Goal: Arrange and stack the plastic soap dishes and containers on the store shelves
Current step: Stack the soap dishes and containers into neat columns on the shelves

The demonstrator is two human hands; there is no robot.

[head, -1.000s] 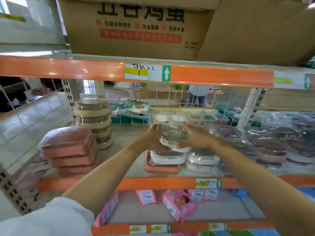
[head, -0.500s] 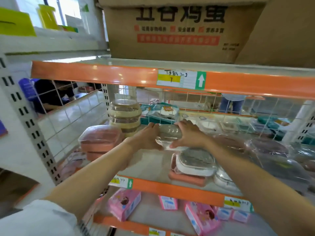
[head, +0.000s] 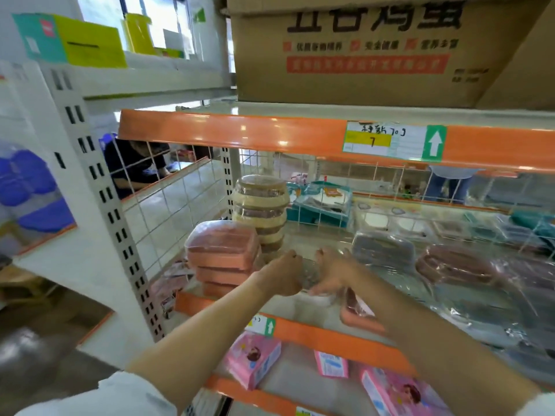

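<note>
Holding one clear dish (head: 310, 273) between left hand (head: 280, 276) and right hand (head: 332, 273), fingers curled round its ends. Low over the shelf (head: 300, 330), just right of the pink stack (head: 223, 256).

cardboard box (head: 375, 49), pink packets (head: 253, 360), price label (head: 393, 142)

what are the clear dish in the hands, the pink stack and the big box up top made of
Clear dish: looks like see-through glossy plastic, with light glinting off it. Pink stack: seemingly opaque matte plastic under shiny film wrap. Big box: brown cardboard, dull, with printed lettering.
</note>
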